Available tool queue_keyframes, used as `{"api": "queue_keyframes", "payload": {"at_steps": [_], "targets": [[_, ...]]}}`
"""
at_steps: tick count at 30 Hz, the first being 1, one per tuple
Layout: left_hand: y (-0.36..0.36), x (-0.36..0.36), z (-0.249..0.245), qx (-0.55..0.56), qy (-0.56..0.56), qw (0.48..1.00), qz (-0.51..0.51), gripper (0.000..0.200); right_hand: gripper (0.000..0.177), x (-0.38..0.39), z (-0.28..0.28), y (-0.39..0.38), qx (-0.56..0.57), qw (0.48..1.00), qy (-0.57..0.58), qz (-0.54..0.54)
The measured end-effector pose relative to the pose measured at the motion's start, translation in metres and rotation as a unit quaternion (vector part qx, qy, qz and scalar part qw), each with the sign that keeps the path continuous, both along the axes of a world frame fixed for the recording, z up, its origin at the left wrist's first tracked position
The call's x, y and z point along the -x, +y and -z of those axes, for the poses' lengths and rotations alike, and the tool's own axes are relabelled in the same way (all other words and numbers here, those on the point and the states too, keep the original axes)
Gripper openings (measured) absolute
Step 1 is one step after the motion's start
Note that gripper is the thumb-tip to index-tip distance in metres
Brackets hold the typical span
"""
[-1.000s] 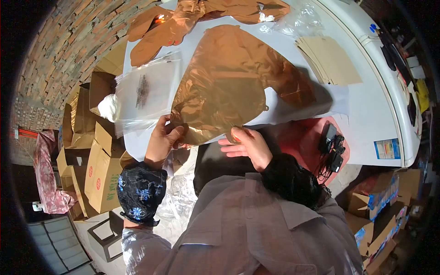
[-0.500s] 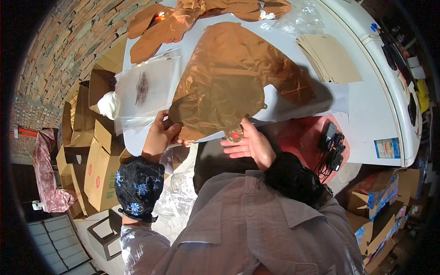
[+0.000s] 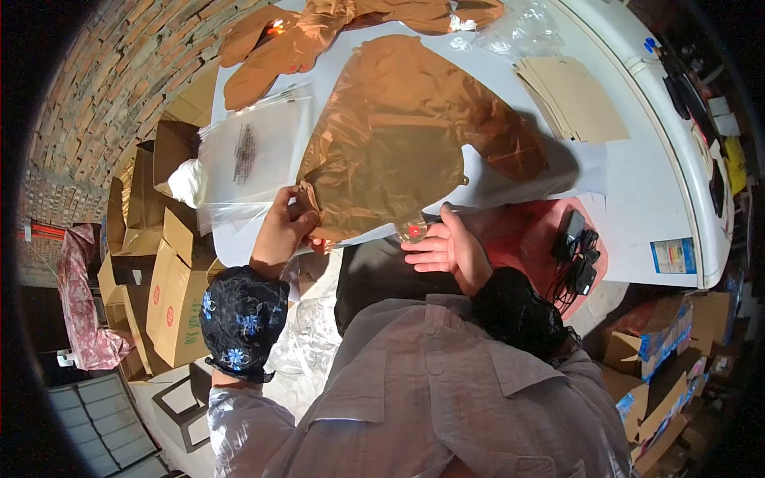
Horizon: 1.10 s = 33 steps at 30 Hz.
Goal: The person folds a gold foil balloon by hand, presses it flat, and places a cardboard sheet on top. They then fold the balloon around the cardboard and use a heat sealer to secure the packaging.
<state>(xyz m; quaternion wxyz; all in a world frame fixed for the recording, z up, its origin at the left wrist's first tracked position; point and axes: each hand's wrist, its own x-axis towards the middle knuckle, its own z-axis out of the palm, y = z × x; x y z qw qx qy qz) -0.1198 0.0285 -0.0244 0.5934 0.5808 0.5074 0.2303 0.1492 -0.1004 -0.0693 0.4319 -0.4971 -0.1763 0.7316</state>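
Observation:
A large flat copper-coloured foil balloon [image 3: 398,143] is spread over the near part of the white table, its lower edge hanging toward me. My left hand [image 3: 283,231] pinches its lower left edge, where the foil is crumpled. At the bottom, a clear round tab [image 3: 413,230] with a red dot sticks out from the balloon. Just right of that tab is my right hand [image 3: 450,251], palm up, fingers stretched and thumb apart. Whether its fingertips touch the tab is hard to tell.
More copper foil balloons [image 3: 295,56] lie at the table's far side. Clear plastic bags [image 3: 255,147] are on the left, brown cardboard sheets [image 3: 574,99] on the right. Cardboard boxes [image 3: 171,299] stand at the left; a black adapter with cables [image 3: 578,255] rests on a red stool [image 3: 518,231].
My right hand has shifted slightly right and down, away from the tab, with its thumb opening. My left hand has gathered the balloon's left edge, crumpling it more.

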Motion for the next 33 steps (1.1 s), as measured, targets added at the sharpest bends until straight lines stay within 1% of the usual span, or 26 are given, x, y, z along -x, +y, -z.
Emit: {"api": "queue_keyframes", "payload": {"at_steps": [4, 13, 16, 19, 22, 25, 31, 33], "targets": [[0.002, 0.001, 0.0, -0.004, 0.02, 1.0, 0.014, 0.034, 0.088, -0.002, 0.001, -0.001, 0.0, 1.0, 0.003, 0.001], [0.003, -0.001, 0.006, -0.019, 0.001, 1.0, -0.001, 0.04, 0.085, -0.005, 0.008, -0.003, 0.0, 1.0, 0.015, 0.023], [0.0, -0.003, 0.001, -0.007, 0.0, 1.0, 0.001, 0.038, 0.084, -0.006, 0.013, -0.002, 0.009, 0.999, 0.022, 0.025], [0.0, -0.006, 0.003, -0.029, -0.018, 0.999, -0.015, 0.03, 0.085, -0.005, 0.014, -0.003, 0.009, 0.999, 0.026, 0.029], [0.003, -0.001, 0.004, -0.007, -0.01, 1.0, 0.001, 0.03, 0.085, -0.006, 0.015, -0.004, 0.005, 0.999, 0.026, 0.029], [0.0, -0.004, 0.0, -0.004, -0.024, 1.0, -0.011, 0.03, 0.086, -0.006, 0.014, -0.004, 0.005, 0.999, 0.027, 0.029], [-0.002, -0.009, -0.008, -0.013, 0.003, 1.0, -0.021, 0.032, 0.086, -0.006, 0.014, -0.006, 0.001, 0.999, 0.03, 0.025], [0.0, -0.006, -0.004, -0.011, 0.021, 1.0, -0.013, 0.036, 0.086, -0.007, 0.016, -0.006, -0.005, 0.999, 0.033, 0.02]]}}
